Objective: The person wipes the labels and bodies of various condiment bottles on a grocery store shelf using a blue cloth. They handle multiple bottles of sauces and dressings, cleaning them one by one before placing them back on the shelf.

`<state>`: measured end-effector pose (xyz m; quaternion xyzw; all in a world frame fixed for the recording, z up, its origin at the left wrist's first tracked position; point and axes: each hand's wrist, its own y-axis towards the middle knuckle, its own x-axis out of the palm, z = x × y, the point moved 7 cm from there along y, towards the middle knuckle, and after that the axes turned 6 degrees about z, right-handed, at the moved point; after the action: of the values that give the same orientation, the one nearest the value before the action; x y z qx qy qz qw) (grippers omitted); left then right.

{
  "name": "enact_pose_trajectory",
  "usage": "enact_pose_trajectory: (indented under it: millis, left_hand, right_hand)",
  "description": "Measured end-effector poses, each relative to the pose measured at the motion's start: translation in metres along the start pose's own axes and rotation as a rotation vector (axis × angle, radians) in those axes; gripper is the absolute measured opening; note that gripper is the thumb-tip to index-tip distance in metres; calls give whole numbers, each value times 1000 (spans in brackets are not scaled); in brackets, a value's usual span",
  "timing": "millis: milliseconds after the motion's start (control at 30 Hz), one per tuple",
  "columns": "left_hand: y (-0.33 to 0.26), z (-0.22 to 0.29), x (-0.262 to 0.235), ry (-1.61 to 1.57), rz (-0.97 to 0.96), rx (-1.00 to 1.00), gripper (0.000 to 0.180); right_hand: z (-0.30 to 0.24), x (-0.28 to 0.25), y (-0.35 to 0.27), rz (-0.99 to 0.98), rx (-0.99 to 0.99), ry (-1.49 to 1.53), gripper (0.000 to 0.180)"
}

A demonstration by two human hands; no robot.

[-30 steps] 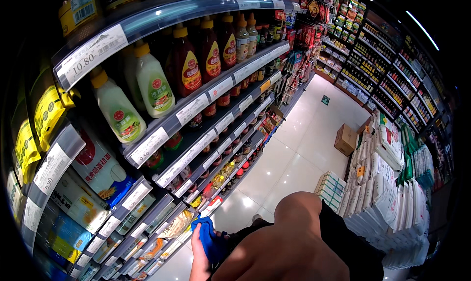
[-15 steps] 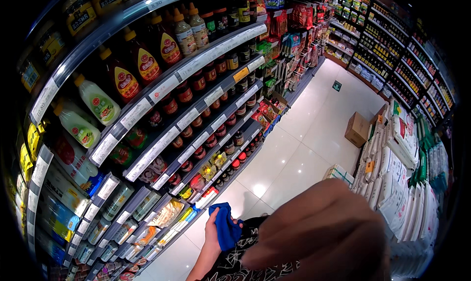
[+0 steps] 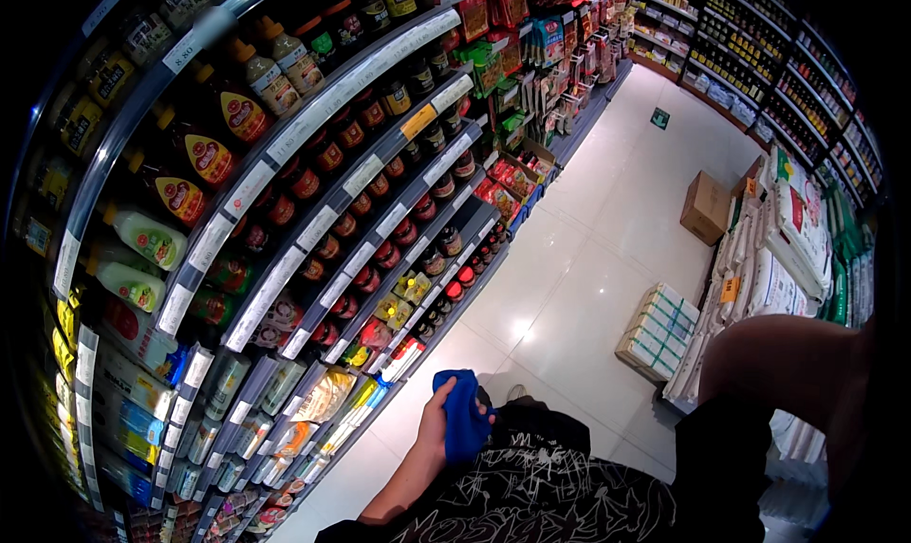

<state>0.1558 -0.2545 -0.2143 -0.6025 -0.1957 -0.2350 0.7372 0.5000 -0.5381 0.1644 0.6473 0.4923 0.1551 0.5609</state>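
Observation:
My left hand (image 3: 435,427) is closed around a bunched blue cloth (image 3: 465,412), held low in front of my black patterned shirt (image 3: 560,486). The cloth's upper end sticks out above the fingers, and its folds partly hide my fingertips. On the right side my bare right arm (image 3: 788,358) is raised close to the camera and bent, coming out of a dark sleeve. The right hand itself lies outside the picture. Nearest to the left hand are the lower shelves, where packaged goods (image 3: 327,396) lie in rows.
Tall shelving with sauce bottles (image 3: 180,194), jars (image 3: 304,180) and hanging packets (image 3: 548,40) lines the left. A tiled aisle (image 3: 569,220) runs ahead. Along its right side are a strapped stack of boxes (image 3: 661,332), a cardboard box (image 3: 707,208) and piled white sacks (image 3: 759,268).
My right hand, large and blurred near the camera before, has gone out of the picture to the right. The view has shifted; the left hand still holds the blue cloth.

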Motion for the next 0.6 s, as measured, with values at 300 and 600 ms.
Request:
enact_pose_trajectory:
  millis: [300, 600]
  left_hand:
    - [48, 10, 36, 86, 38, -78, 41]
    - [98, 59, 99, 96, -74, -194, 50]
  right_hand:
    - [19, 1, -12, -13, 36, -82, 30]
    - [39, 32, 11, -80, 64, -239, 28]
